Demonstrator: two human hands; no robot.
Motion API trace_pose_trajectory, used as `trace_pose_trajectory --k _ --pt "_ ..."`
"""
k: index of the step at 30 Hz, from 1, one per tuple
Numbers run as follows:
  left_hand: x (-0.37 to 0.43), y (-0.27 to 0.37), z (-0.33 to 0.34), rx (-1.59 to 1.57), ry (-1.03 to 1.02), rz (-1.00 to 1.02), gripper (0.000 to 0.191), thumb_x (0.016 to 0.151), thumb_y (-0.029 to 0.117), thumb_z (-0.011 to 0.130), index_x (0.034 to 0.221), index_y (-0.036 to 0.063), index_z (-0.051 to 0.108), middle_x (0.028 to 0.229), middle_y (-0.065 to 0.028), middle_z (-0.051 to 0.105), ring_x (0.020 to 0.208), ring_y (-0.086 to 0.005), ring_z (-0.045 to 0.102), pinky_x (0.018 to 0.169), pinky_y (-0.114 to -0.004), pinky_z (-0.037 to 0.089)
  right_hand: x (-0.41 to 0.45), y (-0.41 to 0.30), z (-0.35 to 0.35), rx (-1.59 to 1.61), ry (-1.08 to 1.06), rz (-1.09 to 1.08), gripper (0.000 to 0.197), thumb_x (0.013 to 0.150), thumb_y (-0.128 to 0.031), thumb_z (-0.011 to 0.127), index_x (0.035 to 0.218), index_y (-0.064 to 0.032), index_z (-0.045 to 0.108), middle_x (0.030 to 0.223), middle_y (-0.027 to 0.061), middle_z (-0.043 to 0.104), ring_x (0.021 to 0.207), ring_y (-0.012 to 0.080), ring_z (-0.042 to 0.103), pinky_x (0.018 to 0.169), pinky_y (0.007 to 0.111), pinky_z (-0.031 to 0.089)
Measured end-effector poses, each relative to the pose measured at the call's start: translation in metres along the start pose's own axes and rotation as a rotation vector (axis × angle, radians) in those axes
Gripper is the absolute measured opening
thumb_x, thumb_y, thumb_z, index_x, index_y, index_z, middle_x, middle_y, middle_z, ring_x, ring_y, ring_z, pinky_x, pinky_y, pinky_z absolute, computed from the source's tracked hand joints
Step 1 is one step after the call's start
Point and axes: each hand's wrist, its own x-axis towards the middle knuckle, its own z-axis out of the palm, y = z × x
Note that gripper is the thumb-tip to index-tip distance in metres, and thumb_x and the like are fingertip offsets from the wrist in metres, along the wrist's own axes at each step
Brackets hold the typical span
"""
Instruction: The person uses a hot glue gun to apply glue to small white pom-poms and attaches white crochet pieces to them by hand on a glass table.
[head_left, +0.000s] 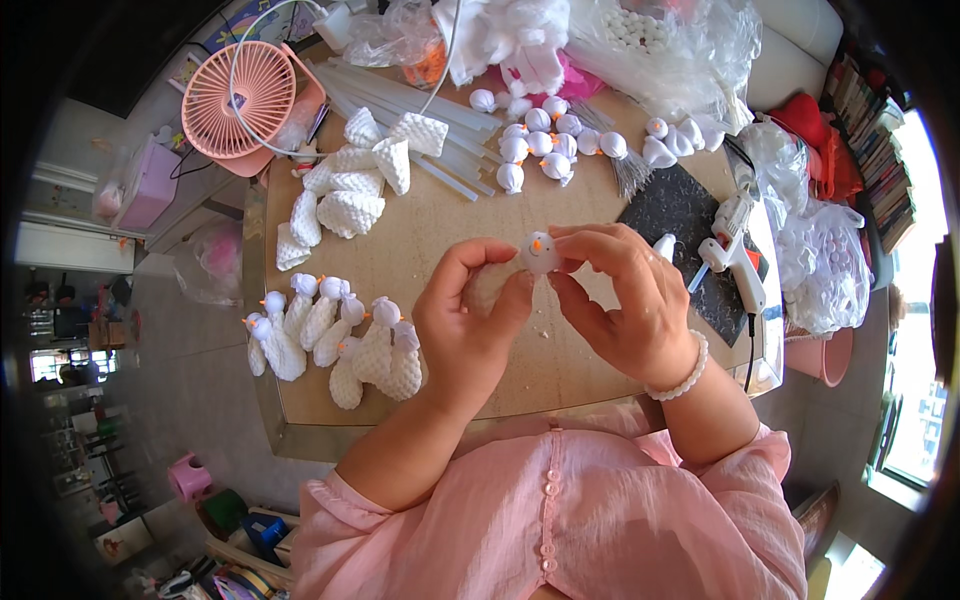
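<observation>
A small white snowman head (540, 253) with an orange nose and a drawn smile is pinched between both hands over the table. My left hand (480, 307) also holds a white knitted body (486, 289), partly hidden by the fingers, against the head. Fingertips of my right hand (622, 292) touch the head's right side. At the left of the table lie several knitted bodies with heads on them (375, 349). Behind them is a pile of white knitted pieces (352, 195) with no heads. Loose white heads with orange noses (540, 142) are grouped at the far middle.
A hot glue gun (735, 251) rests on a black marbled board (675, 206) at the right, its cord running down. Clear glue sticks (435, 120), thin wires (626, 169), plastic bags (667, 60) and a pink fan (240, 97) occupy the far side. A white cable crosses the upper left.
</observation>
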Motion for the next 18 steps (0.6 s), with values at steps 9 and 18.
trace_pose_trajectory --k 9,18 --pt "0.006 -0.01 -0.004 0.143 -0.033 0.288 0.022 0.078 -0.006 0.066 0.098 -0.0019 0.059 0.102 -0.0107 0.059 0.096 -0.019 0.057 0.085 -0.029 0.045 0.0 -0.001 0.001 -0.017 0.013 -0.013 0.04 0.069 0.008 0.069 0.106 -0.0002 0.054 0.092 0.0131 0.063 0.071 0.0263 0.061 0.062 0.034 0.05" --pt "0.007 -0.01 -0.004 0.178 -0.038 0.322 0.022 0.077 -0.006 0.067 0.097 -0.0015 0.06 0.103 -0.0108 0.059 0.097 -0.0194 0.057 0.085 -0.03 0.045 0.0 -0.001 0.0 -0.021 0.009 -0.014 0.039 0.07 0.007 0.069 0.106 -0.0006 0.054 0.092 0.013 0.062 0.072 0.0268 0.061 0.062 0.035 0.05"
